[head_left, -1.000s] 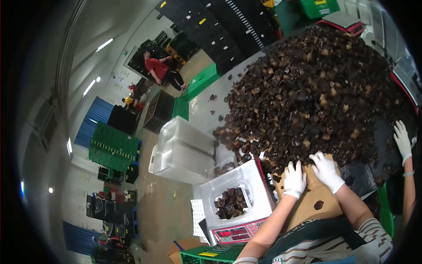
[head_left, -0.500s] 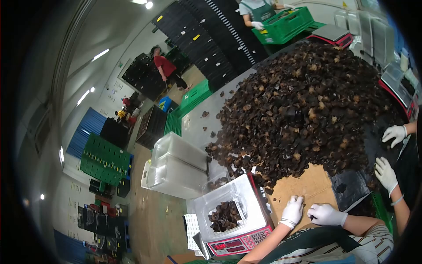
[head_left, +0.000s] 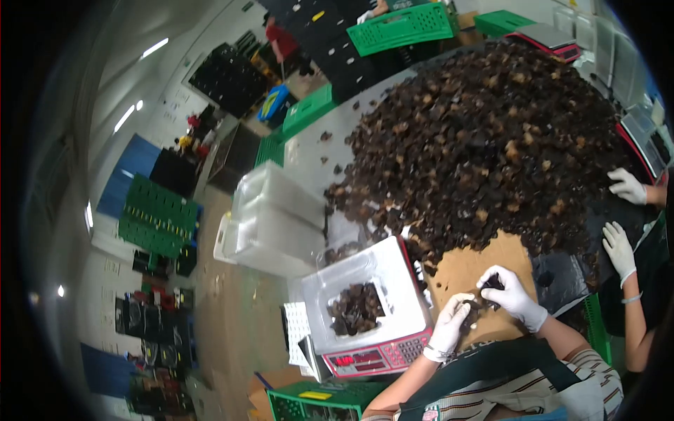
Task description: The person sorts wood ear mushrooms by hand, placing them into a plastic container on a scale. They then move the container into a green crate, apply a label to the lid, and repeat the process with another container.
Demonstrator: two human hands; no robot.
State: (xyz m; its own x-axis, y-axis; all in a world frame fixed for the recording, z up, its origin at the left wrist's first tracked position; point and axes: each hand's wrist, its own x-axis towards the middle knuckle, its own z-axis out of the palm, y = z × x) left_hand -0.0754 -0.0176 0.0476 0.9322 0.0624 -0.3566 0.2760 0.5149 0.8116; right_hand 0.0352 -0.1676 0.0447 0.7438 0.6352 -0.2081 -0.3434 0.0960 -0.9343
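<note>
Both of my hands wear white gloves and work over a sheet of brown cardboard [head_left: 477, 263] at the near edge of the table. My left hand [head_left: 449, 328] is closed on a dark piece of wood ear mushroom [head_left: 469, 320]. Just to its right, my right hand [head_left: 514, 298] grips another dark mushroom piece [head_left: 494, 283] between thumb and fingers. Beyond them rises a large heap of brown-black wood ear mushrooms [head_left: 463, 154]. Left of my hands, a clear plastic tray [head_left: 319, 309] with mushroom pieces [head_left: 357, 309] rests on a red and white scale [head_left: 414, 319].
Stacked clear trays [head_left: 277, 224] stand left of the scale. At right, a co-worker's gloved hands [head_left: 619, 252] are beside the heap. Across the table, another person holds a green crate [head_left: 404, 29]. A green crate [head_left: 316, 401] sits below the scale; more scales stand at the far right.
My hands have lifted off the cardboard and come closer together, with mushroom pieces now showing in both. The far person's green crate has shifted left. My view has tilted slightly.
</note>
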